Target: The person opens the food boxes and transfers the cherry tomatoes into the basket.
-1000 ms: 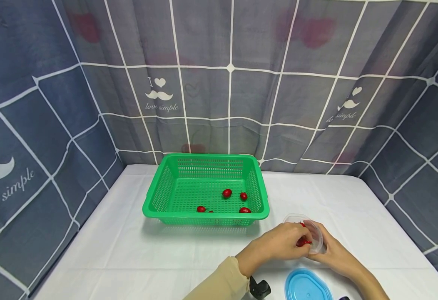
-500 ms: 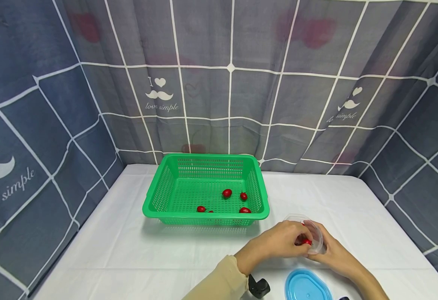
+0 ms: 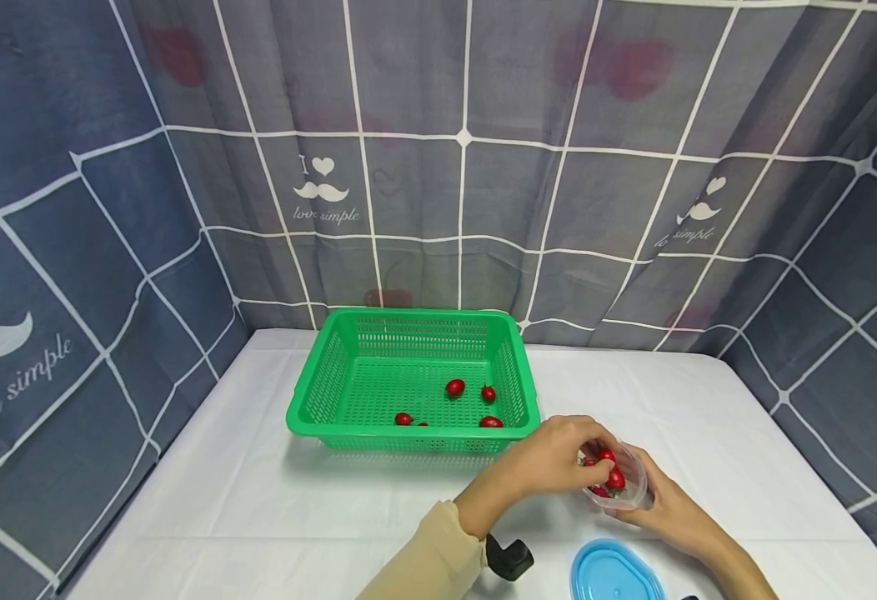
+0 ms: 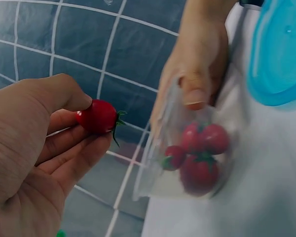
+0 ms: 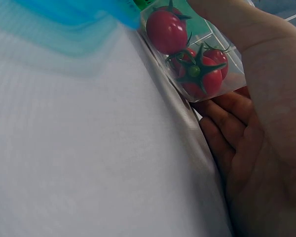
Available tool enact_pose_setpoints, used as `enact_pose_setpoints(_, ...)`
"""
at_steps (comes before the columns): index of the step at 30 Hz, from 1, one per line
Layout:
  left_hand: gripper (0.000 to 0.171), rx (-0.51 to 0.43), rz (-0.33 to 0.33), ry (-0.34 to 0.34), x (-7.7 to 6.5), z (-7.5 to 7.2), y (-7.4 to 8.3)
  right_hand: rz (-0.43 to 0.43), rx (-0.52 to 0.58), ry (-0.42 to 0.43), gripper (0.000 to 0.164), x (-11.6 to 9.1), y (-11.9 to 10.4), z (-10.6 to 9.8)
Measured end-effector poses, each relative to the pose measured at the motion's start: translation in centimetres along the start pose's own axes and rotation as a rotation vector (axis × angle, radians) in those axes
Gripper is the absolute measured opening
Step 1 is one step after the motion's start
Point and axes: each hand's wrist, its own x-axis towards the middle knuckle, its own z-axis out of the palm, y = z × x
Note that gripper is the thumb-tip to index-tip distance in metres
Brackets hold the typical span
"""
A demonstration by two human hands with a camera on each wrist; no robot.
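Observation:
My left hand (image 3: 554,457) pinches a cherry tomato (image 4: 97,117) between thumb and fingertips, its green stem pointing away from the palm. That hand is over the left side of a clear plastic container (image 3: 637,492). My right hand (image 3: 667,508) grips the container from the right, thumb along its rim in the left wrist view. Several more cherry tomatoes (image 4: 200,173) lie inside the container, some with green calyxes facing up. In the right wrist view the right fingers (image 5: 224,118) curl beneath the container, which stands tilted there.
Left of the hands a green basket (image 3: 408,431) stands on the white-covered table (image 3: 258,517), with several cherry tomatoes (image 3: 455,387) in it. A blue lid (image 3: 614,571) lies near the front edge. Grey checked curtains (image 3: 408,183) enclose the back and sides.
My left hand has drawn up and slightly left from the container with a tomato in its fingers. More of the tomatoes inside now show. The right hand stays in place.

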Motion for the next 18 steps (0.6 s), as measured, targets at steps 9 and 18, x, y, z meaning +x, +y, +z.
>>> enact_pose_setpoints(9, 0.019, -0.076, -0.007, 0.087, -0.6, -3.0, -0.5, -0.01, -0.007, 0.019, 0.086, 0.0, -0.2, 0.1)
enact_pose_setpoints(18, 0.016, -0.151, -0.005, 0.202, -1.3, -5.4, -0.8, -0.026, 0.054, 0.014, 0.085, 0.1, -0.2, 0.2)
